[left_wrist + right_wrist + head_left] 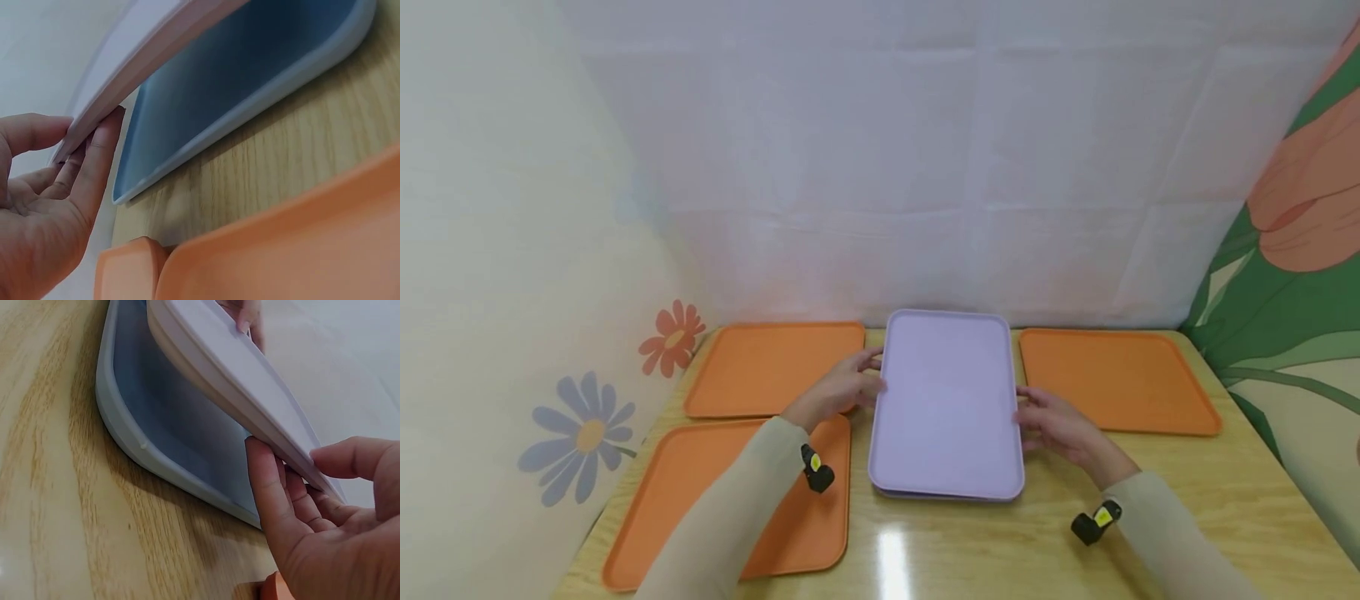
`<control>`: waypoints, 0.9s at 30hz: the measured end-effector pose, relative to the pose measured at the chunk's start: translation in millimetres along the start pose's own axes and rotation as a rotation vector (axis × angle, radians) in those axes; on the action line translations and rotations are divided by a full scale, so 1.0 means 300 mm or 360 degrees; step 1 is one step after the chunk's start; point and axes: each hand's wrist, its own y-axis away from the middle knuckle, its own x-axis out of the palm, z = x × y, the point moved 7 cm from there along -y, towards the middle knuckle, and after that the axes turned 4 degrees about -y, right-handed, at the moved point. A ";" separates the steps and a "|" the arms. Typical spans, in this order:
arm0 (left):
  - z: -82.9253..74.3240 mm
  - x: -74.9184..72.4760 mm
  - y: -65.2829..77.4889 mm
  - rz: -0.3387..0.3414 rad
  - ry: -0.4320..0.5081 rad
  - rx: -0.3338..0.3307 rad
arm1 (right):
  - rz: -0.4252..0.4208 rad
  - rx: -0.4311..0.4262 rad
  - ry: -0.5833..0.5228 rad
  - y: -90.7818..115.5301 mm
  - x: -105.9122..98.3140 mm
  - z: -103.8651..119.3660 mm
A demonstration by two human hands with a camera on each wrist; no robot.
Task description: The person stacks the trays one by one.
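A lavender rectangular tray is held by both hands at its long sides, in the middle of the head view. My left hand pinches the left rim, thumb above and fingers beneath. On the opposite side, my right hand grips the rim the same way, its fingers under the edge. Below the lavender tray lies a blue-grey tray on the wooden table, with a gap between the two in both wrist views. From the head view the lavender tray hides nearly all of it.
Orange trays lie around: one at the back left, one at the front left partly under the left sleeve, one at the back right. A white cloth hangs behind the wooden table. Flower-patterned panels stand at both sides.
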 end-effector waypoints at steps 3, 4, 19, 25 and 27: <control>-0.001 -0.001 -0.013 0.0002 0.0021 0.0004 | -0.0009 0.0000 0.0002 -0.011 0.000 0.001; -0.001 -0.002 -0.017 0.0001 0.0023 0.0007 | -0.0012 0.0000 0.0004 -0.014 0.000 0.001; 0.001 -0.005 -0.049 -0.0054 -0.0014 0.0022 | -0.0047 -0.0016 0.0030 -0.042 -0.014 0.003; 0.015 -0.004 -0.056 -0.0070 -0.0032 0.0034 | -0.0085 0.0007 0.0087 -0.046 -0.022 -0.006; 0.021 -0.003 -0.058 -0.0070 -0.0037 0.0027 | -0.0094 0.0017 0.0105 -0.046 -0.025 -0.008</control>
